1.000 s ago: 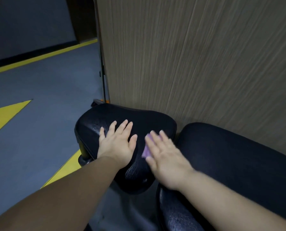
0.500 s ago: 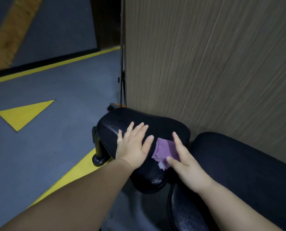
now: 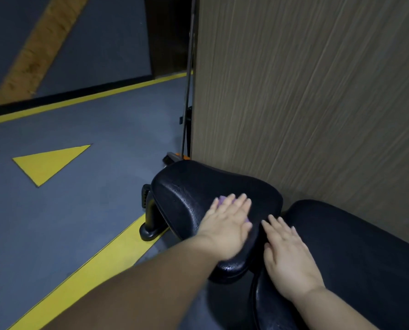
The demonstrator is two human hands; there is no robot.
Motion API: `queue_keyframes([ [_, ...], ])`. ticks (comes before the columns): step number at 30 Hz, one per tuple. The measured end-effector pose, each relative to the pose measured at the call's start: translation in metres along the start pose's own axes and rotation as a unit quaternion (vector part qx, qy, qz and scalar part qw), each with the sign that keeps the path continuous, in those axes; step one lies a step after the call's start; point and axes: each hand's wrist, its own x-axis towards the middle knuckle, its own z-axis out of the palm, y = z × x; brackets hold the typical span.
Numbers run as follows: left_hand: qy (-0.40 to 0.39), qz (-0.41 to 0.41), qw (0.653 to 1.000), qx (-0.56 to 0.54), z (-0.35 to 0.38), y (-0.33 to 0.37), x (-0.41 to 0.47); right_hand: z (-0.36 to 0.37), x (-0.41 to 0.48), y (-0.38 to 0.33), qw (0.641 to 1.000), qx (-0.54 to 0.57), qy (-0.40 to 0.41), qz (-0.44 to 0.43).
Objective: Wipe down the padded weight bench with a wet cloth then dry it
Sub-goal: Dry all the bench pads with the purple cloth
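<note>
1. Weight bench (image 3: 365, 246): black pebbled vinyl, rounded pads, right side, against wood-grain panel (image 3: 305, 91).
2. Purple cloth (image 3: 222, 200): on far pad (image 3: 194, 184) under L hand (image 3: 227, 222), fingers straight, pressing flat.
3. R hand (image 3: 286, 253): flat, empty, where pads meet.
4. Risk: slick vinyl, cloth may slip out; wall-side edge prob. missed.

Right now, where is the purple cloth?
In the head view the purple cloth lies on the small black seat pad, almost hidden under the left hand, left of the right hand.

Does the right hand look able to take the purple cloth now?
Probably not cleanly: the left hand lies flat over the purple cloth, hiding most of it, though the right hand rests close.
</note>
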Motion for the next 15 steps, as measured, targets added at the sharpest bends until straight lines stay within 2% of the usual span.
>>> queue_keyframes([
  [2,0.006,-0.044,0.999,0.007,-0.008,-0.025,0.002,0.001,0.001,0.0,0.997,-0.019,-0.032,-0.071],
  [4,0.007,-0.088,0.996,-0.003,-0.018,-0.052,0.005,-0.001,0.0,-0.001,0.992,-0.033,-0.063,-0.105],
  [8,0.019,-0.185,0.982,-0.022,-0.03,-0.097,0.016,-0.006,0.0,-0.001,0.99,-0.037,-0.069,-0.114],
  [11,0.012,-0.233,0.972,-0.002,-0.033,-0.104,0.026,-0.004,0.001,-0.002,0.992,-0.02,-0.067,-0.108],
  [13,0.02,-0.193,0.981,0.014,-0.03,-0.083,0.022,-0.003,0.002,-0.001,0.992,-0.011,-0.063,-0.106],
  [15,0.041,-0.06,0.997,0.032,-0.015,-0.05,0.002,-0.003,0.004,-0.001,0.994,-0.005,-0.049,-0.098],
])
